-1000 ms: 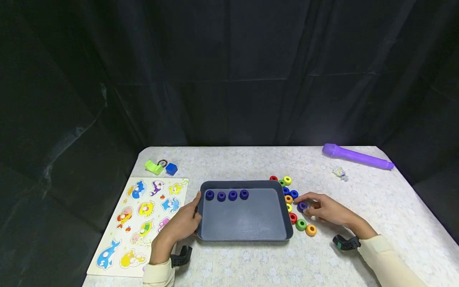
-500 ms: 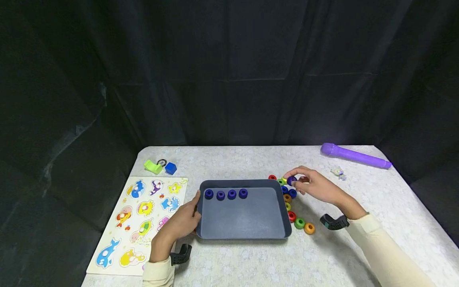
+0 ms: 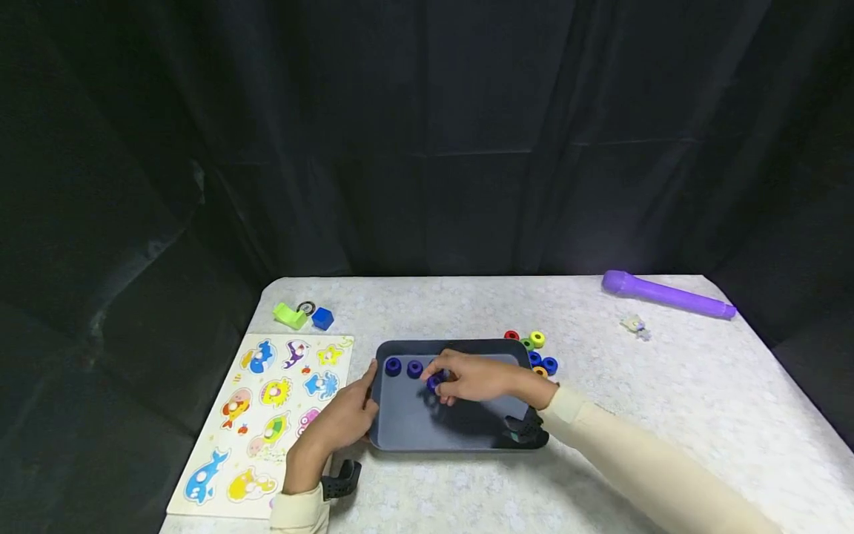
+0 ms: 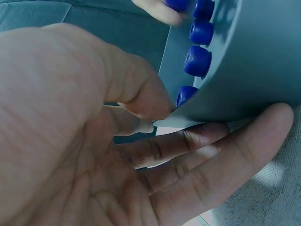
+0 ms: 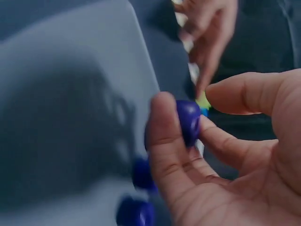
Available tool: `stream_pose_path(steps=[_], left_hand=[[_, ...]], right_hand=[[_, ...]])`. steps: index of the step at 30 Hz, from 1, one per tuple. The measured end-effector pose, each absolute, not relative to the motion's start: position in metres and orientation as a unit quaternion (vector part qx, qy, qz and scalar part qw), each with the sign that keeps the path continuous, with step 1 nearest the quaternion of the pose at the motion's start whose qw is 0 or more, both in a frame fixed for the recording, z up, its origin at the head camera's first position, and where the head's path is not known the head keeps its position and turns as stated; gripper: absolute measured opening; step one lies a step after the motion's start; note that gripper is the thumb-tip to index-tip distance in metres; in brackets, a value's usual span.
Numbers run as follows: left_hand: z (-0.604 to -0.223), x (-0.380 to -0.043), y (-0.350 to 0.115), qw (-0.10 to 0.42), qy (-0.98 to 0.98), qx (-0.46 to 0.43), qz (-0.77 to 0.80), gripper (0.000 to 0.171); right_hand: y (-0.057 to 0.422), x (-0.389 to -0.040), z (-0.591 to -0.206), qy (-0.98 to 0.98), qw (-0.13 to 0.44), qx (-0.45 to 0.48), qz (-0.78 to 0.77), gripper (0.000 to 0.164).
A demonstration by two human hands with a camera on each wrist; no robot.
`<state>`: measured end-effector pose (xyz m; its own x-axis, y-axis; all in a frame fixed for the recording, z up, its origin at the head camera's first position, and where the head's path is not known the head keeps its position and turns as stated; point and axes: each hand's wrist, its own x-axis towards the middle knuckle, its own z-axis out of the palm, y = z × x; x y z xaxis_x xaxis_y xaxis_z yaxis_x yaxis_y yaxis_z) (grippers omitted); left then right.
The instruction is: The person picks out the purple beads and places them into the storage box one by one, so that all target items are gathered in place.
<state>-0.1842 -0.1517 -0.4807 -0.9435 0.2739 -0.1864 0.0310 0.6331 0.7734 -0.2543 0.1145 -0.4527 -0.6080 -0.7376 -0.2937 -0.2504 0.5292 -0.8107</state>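
A dark grey tray (image 3: pixel 400 430) lies in the middle of the table. My left hand (image 3: pixel 343 417) holds its left side; in the left wrist view the thumb touches the rim and the other fingers lie along the outer wall. My right hand (image 3: pixel 470 378) is above the tray, pinching a purple bead (image 5: pixel 188 121) with a hole through it between thumb and fingers. Along the tray's far side stands a row of like purple beads (image 3: pixel 414 369), (image 4: pixel 197 61). In the head view, the right hand hides part of that row.
Right of the tray lie loose red, green, yellow, blue and orange beads (image 3: pixel 550 365), partly behind the right arm. A sea-animal puzzle board (image 3: pixel 227 445) is at left, small blocks (image 3: pixel 323 319) behind it. A purple toy microphone (image 3: pixel 667 295) lies at back right.
My right hand has picked up the purple bead from the table right of the tray and carried it left, over the tray. The left hand has stayed at the tray's left side.
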Motion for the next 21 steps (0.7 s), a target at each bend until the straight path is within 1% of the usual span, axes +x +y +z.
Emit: stream_pose_path(steps=[3, 6, 15, 21], left_hand=[[-0.482, -0.184, -0.151, 0.144, 0.895, 0.088, 0.414, 0.07], [-0.481, -0.183, -0.15, 0.147, 0.892, 0.089, 0.417, 0.07], [-0.48, -0.183, -0.15, 0.152, 0.888, 0.086, 0.425, 0.071], [-0.48, -0.183, -0.151, 0.154, 0.887, 0.082, 0.428, 0.071]], right_hand=[[0.099, -0.251, -0.463, 0.798, 0.356, -0.302, -0.382, 0.038], [0.089, -0.25, -0.469, 0.79, 0.367, -0.296, -0.392, 0.038], [0.078, -0.246, -0.476, 0.803, 0.353, -0.282, -0.389, 0.043], [0.075, -0.245, -0.475, 0.788, 0.365, -0.276, -0.411, 0.048]])
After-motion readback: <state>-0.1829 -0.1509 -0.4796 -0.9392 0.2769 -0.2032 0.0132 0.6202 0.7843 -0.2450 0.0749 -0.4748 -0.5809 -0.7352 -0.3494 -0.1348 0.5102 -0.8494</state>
